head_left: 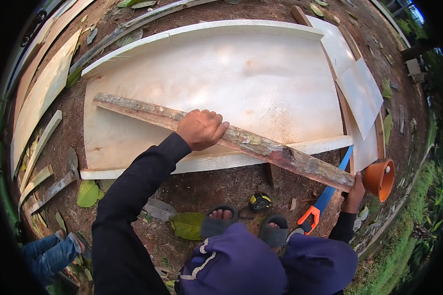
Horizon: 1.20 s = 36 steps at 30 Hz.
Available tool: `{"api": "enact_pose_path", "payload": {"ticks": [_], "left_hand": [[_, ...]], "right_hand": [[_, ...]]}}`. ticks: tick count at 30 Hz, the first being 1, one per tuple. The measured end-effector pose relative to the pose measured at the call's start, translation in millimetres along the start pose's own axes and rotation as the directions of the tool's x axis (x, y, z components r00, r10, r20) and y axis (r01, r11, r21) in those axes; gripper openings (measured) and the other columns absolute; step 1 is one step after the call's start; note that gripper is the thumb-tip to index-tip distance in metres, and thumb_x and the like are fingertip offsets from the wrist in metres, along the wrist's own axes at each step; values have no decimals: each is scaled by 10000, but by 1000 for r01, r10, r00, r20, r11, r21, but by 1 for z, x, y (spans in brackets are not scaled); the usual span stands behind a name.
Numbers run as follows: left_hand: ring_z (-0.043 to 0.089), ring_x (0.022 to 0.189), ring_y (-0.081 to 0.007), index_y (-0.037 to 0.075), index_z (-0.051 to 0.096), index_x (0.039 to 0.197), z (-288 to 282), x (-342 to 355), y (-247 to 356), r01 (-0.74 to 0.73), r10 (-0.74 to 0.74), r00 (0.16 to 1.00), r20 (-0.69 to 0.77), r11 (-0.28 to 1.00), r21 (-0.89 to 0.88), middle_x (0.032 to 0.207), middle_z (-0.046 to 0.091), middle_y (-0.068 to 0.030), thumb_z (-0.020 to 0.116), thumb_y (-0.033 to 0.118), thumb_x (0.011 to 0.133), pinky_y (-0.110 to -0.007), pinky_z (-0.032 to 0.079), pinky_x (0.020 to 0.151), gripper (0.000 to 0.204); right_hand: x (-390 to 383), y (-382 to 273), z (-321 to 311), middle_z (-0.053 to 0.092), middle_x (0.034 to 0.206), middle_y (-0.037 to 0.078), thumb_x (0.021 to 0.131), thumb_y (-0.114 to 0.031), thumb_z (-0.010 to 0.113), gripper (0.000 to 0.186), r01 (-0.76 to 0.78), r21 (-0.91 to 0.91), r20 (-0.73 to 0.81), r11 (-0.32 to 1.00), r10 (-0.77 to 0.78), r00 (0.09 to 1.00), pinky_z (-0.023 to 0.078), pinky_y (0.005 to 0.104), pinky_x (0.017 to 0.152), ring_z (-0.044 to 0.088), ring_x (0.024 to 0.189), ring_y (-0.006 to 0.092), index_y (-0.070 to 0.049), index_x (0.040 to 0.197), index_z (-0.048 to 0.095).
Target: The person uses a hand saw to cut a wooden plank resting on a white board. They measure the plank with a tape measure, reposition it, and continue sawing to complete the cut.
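Note:
My left hand (202, 129) is closed around a weathered, bark-streaked timber (268, 150), which slants across a pale plywood panel (290, 83) edged by light battens (202, 28) along its long sides. My right hand (354, 192) grips the timber's lower right end, close to an orange pot-shaped object (379, 179) with a small white round piece on it. Below the timber, a blue handsaw (325, 196) with an orange handle lies on the ground, near a yellow-black tape measure (260, 201) by my sandalled feet.
More plywood sheets (359, 98) overlap on the right, others (49, 93) lie at the left with loose wood strips (42, 150). Leaves (87, 193) are scattered on the dirt. Another person's legs (49, 255) in jeans show at the lower left. Grass runs along the right edge.

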<state>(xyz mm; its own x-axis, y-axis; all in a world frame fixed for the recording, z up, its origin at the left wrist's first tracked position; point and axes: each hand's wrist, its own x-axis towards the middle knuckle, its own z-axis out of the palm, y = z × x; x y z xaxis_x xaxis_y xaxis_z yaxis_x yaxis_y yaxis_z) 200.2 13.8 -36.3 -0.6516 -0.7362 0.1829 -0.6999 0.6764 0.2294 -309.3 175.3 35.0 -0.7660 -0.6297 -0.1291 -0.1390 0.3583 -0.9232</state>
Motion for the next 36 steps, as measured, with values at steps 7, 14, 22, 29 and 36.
{"api": "enact_pose_path", "payload": {"ticks": [7, 14, 22, 29, 36], "left_hand": [[678, 663, -345, 45, 643, 768, -2, 6, 1, 27, -26, 1000, 5, 993, -112, 658, 634, -144, 516, 313, 1054, -483, 559, 644, 411], [670, 762, -351, 36, 655, 819, -34, -1, 7, 138, -137, 990, 22, 981, -137, 764, 664, -154, 485, 316, 1059, -484, 548, 722, 405], [698, 787, -368, 27, 685, 849, -23, -3, 9, 53, -49, 998, 43, 994, -92, 801, 702, -181, 514, 338, 1052, -486, 554, 758, 409], [652, 747, -348, 50, 623, 793, -40, 1, 2, 102, -104, 993, -53, 994, -28, 745, 624, -153, 499, 324, 1063, -481, 531, 723, 404], [617, 765, -351, 61, 581, 858, -70, -4, -3, 109, -109, 994, 10, 994, -31, 766, 578, -139, 486, 286, 1047, -489, 500, 743, 309]], "right_hand": [[61, 61, 2, 624, 775, 19, 1004, -448, 649, 411, -52, -95, 44, 994, 57, 997, 412, 301, 421, 565, 526, 114, -40, 1051, 679], [-6, -32, -26, 713, 842, 77, 1049, -367, 600, 395, 136, 1, -46, 991, -136, 990, 482, 291, 502, 669, 617, 158, 10, 985, 699], [17, 83, -7, 675, 824, 41, 1055, -378, 594, 353, -93, 33, 96, 995, 89, 991, 458, 286, 490, 647, 626, 136, -48, 963, 679], [-25, -27, -14, 681, 908, 73, 1072, -334, 578, 356, 68, 199, 28, 978, -75, 997, 551, 338, 620, 692, 740, 161, 12, 1017, 641], [-42, -46, -3, 668, 915, 53, 1061, -364, 576, 369, 49, 229, -36, 972, -42, 998, 516, 298, 571, 677, 735, 137, -3, 1046, 650]]}}
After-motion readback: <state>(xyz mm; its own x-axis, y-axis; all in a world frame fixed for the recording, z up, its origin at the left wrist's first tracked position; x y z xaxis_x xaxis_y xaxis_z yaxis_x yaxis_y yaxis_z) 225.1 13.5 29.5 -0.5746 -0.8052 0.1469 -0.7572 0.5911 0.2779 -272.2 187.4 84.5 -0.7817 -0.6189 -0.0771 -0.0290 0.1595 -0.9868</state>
